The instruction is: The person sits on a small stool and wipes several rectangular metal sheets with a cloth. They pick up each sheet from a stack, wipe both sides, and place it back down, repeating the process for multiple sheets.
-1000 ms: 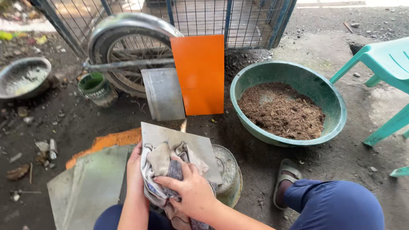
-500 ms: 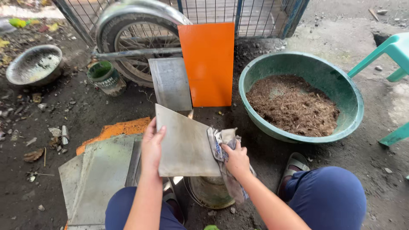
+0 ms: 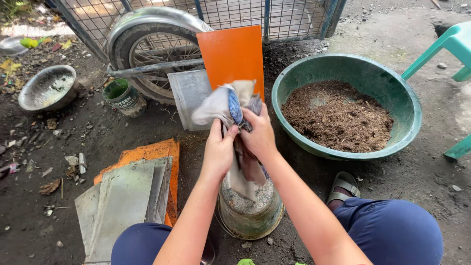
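Observation:
Both my hands hold a crumpled grey and blue rag (image 3: 220,104) in front of me. My left hand (image 3: 219,151) pinches its lower part, and my right hand (image 3: 258,133) grips it beside the left. The rag hangs down over a dirty round can (image 3: 250,213) that stands between my knees. A stack of grey metal sheets (image 3: 122,196) lies on the ground to my left, on top of an orange sheet (image 3: 147,153).
A green basin (image 3: 409,105) of brown crumbly material (image 3: 338,115) sits to the right. An orange plate (image 3: 235,54) and a grey sheet (image 3: 188,95) lean against a wheel (image 3: 147,46). A small green tin (image 3: 122,96), a metal bowl (image 3: 46,87) and a teal chair (image 3: 456,41) stand around.
The grey metal sheet that my left hand held is no longer in my hands. Both hands now grip the rag, raised higher above the can.

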